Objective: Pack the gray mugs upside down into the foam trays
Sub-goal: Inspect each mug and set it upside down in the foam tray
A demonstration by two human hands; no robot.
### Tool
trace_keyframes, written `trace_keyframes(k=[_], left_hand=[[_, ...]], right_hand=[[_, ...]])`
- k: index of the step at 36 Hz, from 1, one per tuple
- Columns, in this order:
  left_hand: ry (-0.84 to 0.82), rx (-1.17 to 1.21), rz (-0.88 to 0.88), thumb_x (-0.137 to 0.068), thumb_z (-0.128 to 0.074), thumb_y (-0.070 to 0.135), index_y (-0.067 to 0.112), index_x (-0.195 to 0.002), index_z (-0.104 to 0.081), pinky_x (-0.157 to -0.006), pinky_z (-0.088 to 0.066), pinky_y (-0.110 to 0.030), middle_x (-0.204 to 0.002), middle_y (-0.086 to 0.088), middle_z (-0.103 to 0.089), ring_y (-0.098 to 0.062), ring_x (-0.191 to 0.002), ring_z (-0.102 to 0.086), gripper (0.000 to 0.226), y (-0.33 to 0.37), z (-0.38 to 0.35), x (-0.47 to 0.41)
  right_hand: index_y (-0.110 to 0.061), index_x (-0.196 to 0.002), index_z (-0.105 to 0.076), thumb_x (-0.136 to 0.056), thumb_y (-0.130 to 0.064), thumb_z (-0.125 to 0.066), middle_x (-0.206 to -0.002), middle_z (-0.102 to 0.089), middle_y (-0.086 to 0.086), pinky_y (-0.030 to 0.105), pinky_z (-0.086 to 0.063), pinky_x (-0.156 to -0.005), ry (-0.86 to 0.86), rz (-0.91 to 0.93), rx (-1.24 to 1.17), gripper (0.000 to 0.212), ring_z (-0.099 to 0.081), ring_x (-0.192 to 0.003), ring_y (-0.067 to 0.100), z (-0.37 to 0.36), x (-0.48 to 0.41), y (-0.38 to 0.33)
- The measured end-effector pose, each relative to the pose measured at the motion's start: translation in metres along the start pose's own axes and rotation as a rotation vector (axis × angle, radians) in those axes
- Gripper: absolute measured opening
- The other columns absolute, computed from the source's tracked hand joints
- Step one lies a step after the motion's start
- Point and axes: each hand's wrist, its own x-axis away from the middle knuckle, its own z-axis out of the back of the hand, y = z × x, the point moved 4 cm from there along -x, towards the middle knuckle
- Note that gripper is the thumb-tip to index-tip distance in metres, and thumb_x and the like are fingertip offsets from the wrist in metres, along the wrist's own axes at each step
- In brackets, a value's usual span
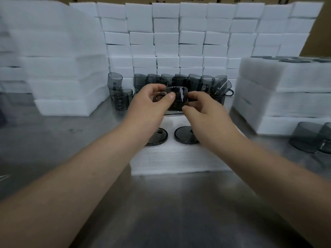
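A gray mug [176, 98] is gripped by both hands above the foam tray [172, 158].

Left hand [150, 104] and right hand [204, 111] are closed on its sides — two mug bases [185, 136] are seated in the tray.

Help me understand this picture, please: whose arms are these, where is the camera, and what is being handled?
It is a single view from a camera worn on a person's head, looking down at bare arms. The left hand and right hand together hold a gray see-through mug above a white foam tray on a metal table. Two mugs already sit upside down in the tray. More mugs wait behind, before stacked foam blocks.
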Motion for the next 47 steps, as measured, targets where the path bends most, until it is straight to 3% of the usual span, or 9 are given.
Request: trace_keyframes(k=[6,10,12,15,20,31,36,41,47], left_hand=[[-0.006,0.020,0.012,-0.084,-0.066,0.030,0.034,-0.105,-0.058,-0.085,-0.048,-0.028,-0.089,0.012,-0.062,-0.006,-0.089,-0.060,0.022,0.000,0.001,0.000],[-0.045,0.012,0.015,-0.085,-0.065,0.025,0.023,-0.130,-0.053,-0.098,-0.046,-0.035,-0.110,0.009,-0.064,-0.006,-0.101,-0.058,0.047,0.006,0.000,0.005],[-0.070,0.018,0.008,-0.082,-0.066,0.019,0.021,-0.137,-0.046,-0.101,-0.044,-0.033,-0.103,0.019,-0.061,0.000,-0.099,-0.058,0.058,0.008,-0.001,0.006],[-0.105,0.018,0.006,-0.069,-0.062,0.020,0.020,-0.141,-0.038,-0.090,-0.043,-0.022,-0.099,0.024,-0.063,0.010,-0.092,-0.057,0.076,0.010,-0.003,0.008],[-0.162,-0.051,-0.021,-0.083,-0.051,0.000,0.019,-0.134,-0.049,-0.079,-0.041,-0.012,-0.126,0.008,-0.060,0.001,-0.108,-0.057,0.054,0.013,-0.003,0.011],[-0.203,-0.061,-0.061,-0.084,-0.048,0.004,0.048,-0.103,-0.056,-0.064,-0.040,-0.005,-0.084,0.027,-0.068,0.014,-0.078,-0.059,0.049,0.015,-0.004,0.011],[-0.181,-0.023,0.006,-0.073,-0.049,0.025,0.048,-0.105,-0.056,-0.061,-0.042,-0.016,-0.083,0.022,-0.069,0.005,-0.078,-0.062,0.040,0.013,-0.004,0.010],[-0.157,-0.027,-0.005,-0.088,-0.047,0.014,0.046,-0.105,-0.057,-0.062,-0.042,-0.017,-0.082,0.020,-0.069,0.004,-0.079,-0.062,0.038,0.012,-0.001,0.009],[-0.155,-0.017,0.001,-0.077,-0.050,0.024,0.040,-0.114,-0.058,-0.062,-0.041,-0.019,-0.085,0.017,-0.069,-0.001,-0.082,-0.063,0.041,0.011,-0.002,0.010]], right_hand=[[-0.031,-0.136,-0.044,-0.088,-0.033,-0.049,-0.116,-0.061,-0.012,0.043,-0.049,-0.088,-0.037,0.020,0.023,0.048,-0.058,-0.100,0.016,0.000,-0.001,0.001],[-0.030,-0.135,-0.047,-0.087,-0.025,-0.047,-0.089,-0.062,-0.012,0.030,-0.042,-0.068,-0.044,-0.011,-0.054,0.048,-0.051,-0.070,0.009,0.000,-0.005,0.005],[-0.025,-0.128,-0.054,-0.087,-0.022,-0.046,-0.071,-0.056,-0.010,0.027,-0.036,-0.060,-0.024,-0.017,-0.082,0.042,-0.045,-0.059,0.007,0.002,-0.006,0.006],[-0.009,-0.108,-0.061,-0.086,-0.020,-0.045,-0.087,-0.063,0.016,0.035,-0.040,-0.059,-0.015,-0.015,-0.119,0.029,-0.047,-0.067,0.013,0.003,-0.006,0.004],[0.001,-0.101,-0.058,-0.086,-0.023,-0.045,-0.106,-0.059,0.025,0.032,-0.035,-0.062,-0.016,-0.083,-0.202,0.032,-0.045,-0.069,0.015,0.002,-0.008,0.006],[0.001,-0.096,-0.059,-0.087,-0.029,-0.046,-0.102,-0.061,0.022,0.032,-0.038,-0.064,0.028,-0.096,-0.237,0.034,-0.049,-0.068,0.016,0.003,-0.009,0.009],[0.006,-0.100,-0.056,-0.089,-0.026,-0.046,-0.101,-0.060,0.024,0.029,-0.036,-0.060,0.039,-0.123,-0.289,0.036,-0.049,-0.066,0.016,0.003,-0.009,0.009],[0.006,-0.100,-0.056,-0.089,-0.027,-0.046,-0.102,-0.060,0.024,0.030,-0.036,-0.062,0.037,-0.120,-0.284,0.036,-0.049,-0.066,0.017,0.002,-0.009,0.009],[0.009,-0.100,-0.056,-0.089,-0.024,-0.047,-0.101,-0.059,0.026,0.029,-0.035,-0.061,0.033,-0.118,-0.307,0.036,-0.048,-0.066,0.017,0.003,-0.007,0.007]])
